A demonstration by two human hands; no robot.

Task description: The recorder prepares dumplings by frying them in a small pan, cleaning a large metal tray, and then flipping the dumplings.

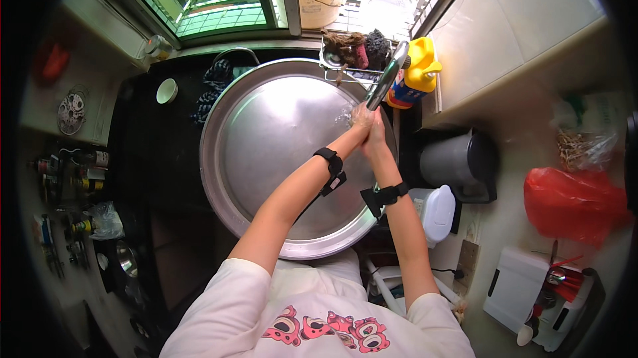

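My left hand (361,117) and my right hand (377,129) are pressed together just below the chrome tap (387,77). Water splashes around them, and the blur and the tap hide how the fingers lie. Beneath both hands is a large round metal basin (266,138), broad and shallow, with a shiny bottom and a wide rim. No object shows between the hands. Each wrist wears a black strap with a small box on it.
A yellow jug (421,69) stands right of the tap, beside a wire rack (332,72) with scrubbers. A grey pitcher (448,158) and a white lidded container (437,215) sit to the right. On the dark counter at left are a small bowl (167,91) and a checked cloth (211,89).
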